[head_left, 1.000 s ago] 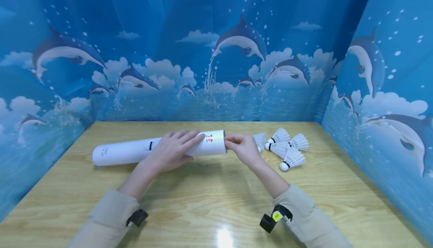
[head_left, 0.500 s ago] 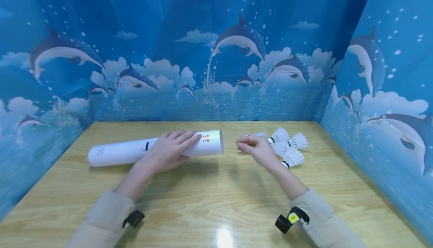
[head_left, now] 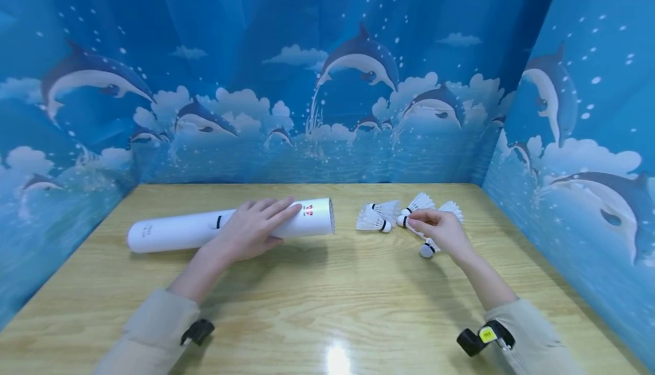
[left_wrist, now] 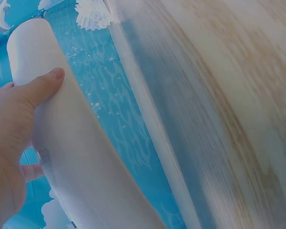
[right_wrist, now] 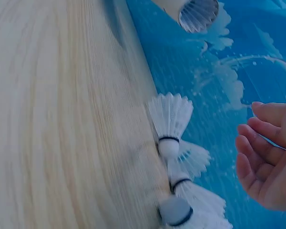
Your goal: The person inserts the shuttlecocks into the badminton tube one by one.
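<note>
A long white shuttlecock tube (head_left: 179, 230) lies across the left half of the table, its mouth end tipped up to the right. My left hand (head_left: 256, 224) grips it near that end; in the left wrist view the thumb lies along the tube's side. Inside the tube's mouth (right_wrist: 199, 15), feathers show in the right wrist view. My right hand (head_left: 440, 230) hovers over the shuttlecocks, and its loosely bent fingers (right_wrist: 257, 162) hold nothing. Under it lie a shuttlecock (head_left: 427, 248) with its cork facing forward and another (head_left: 451, 209) behind, both partly hidden by the hand.
Left of the right hand, a shuttlecock (head_left: 370, 220) lies with its feathers toward the tube, close by another (head_left: 391, 209). One more shuttlecock (head_left: 421, 202) stands behind. A dolphin-print curtain (head_left: 256, 136) borders the wooden table (head_left: 286, 307).
The right hand has left the tube's mouth and moved right, over the shuttlecocks, uncovering those on the left. The left hand keeps its grip; the tube has shifted slightly left in view.
</note>
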A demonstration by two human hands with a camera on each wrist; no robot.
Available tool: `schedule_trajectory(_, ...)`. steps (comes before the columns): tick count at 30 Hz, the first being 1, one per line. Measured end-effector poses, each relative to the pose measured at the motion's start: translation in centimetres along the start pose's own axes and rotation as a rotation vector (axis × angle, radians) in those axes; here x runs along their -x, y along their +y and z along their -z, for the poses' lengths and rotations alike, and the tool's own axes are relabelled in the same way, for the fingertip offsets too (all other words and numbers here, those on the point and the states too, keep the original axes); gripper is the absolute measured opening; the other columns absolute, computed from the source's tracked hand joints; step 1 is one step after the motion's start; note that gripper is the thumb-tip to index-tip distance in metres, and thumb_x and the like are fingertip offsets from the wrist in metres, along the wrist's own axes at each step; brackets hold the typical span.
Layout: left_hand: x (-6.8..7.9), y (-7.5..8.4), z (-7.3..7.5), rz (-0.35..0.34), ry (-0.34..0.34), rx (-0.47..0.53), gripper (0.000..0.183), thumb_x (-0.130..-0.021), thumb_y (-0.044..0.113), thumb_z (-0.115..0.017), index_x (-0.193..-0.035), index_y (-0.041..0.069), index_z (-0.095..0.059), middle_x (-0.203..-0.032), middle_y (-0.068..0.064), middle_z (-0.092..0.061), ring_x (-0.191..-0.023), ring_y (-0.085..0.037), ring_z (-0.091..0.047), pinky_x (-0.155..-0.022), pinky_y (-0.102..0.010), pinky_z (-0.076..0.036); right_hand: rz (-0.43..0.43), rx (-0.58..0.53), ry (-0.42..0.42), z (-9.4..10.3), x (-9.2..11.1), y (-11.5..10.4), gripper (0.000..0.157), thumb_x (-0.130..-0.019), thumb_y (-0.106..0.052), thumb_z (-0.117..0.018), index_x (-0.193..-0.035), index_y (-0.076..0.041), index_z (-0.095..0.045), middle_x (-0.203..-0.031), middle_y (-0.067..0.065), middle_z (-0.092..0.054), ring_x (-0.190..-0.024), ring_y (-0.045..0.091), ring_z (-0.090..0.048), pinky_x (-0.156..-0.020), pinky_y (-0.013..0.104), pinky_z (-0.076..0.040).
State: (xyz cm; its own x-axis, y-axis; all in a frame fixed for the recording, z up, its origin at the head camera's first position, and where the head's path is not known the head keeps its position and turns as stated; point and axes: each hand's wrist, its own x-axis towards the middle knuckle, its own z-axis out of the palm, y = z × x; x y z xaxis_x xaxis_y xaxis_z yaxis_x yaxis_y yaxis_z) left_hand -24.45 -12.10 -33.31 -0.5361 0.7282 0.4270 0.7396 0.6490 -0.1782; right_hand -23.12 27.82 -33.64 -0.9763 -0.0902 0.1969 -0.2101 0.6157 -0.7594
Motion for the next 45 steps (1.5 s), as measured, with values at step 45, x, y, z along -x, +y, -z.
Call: schedule_trajectory(45,0.3,-0.2,0.0,-0.010,0.003,-0.006,0.084,-0.070,0.031,-0.081,-0.142,0.015,-0.040,-0.140,-0.007,-0.044,-0.112,-0.030,-0.052,-0.084,-0.051,-0.048,-0.046,0.134,-0.097,5.6,1.4,3.4,0.024,-0.091,-0.013,-0.059,-0.096,0.010,-0.062,-0.067,0.003,-0.055,-0.060,0.010,-0.047,-0.053,0.025,-0.043)
